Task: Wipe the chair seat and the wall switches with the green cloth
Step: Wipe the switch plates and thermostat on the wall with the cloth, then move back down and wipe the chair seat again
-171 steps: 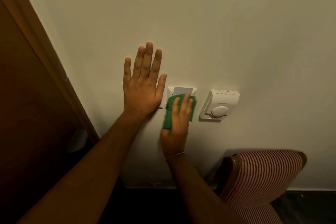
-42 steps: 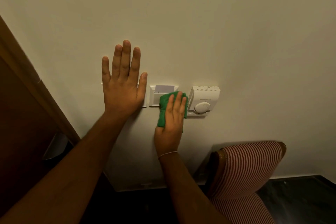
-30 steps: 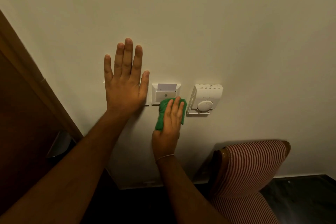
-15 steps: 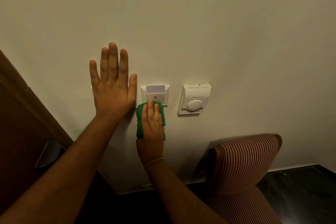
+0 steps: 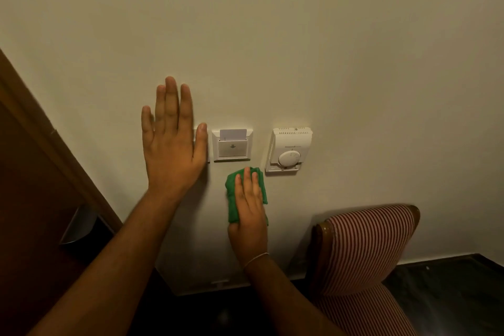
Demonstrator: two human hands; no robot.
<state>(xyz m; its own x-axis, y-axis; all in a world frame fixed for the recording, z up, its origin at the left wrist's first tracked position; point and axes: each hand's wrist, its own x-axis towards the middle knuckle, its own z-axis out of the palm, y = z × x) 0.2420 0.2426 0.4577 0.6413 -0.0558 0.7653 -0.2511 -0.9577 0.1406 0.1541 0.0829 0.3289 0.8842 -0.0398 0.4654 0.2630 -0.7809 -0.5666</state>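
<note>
The right hand (image 5: 249, 207) lies flat on the wall (image 5: 300, 35), fingers pointing up, and presses the green cloth (image 5: 232, 199) under its palm. The cloth is on bare wall just below the key-card switch (image 5: 232, 146) — it does not touch the plate. So the switch lies straight up from this hand, and the thermostat (image 5: 290, 149) lies up and to the right, just beside the cloth's top corner. The right hand is the nearer one to both.

The left hand (image 5: 174, 144) is open and flat on the wall, fingers up, holding nothing. It covers most of another switch plate (image 5: 208, 157) — only a thin edge peeks out by the thumb. To wipe that one, I think this hand must move away first.

A white card stands in the slot of the key-card switch, and a small arrow is printed below it. The thermostat has a short line of writing above its round dial, too small to read.

The striped chair (image 5: 368, 248) stands low on the right, against the wall.
</note>
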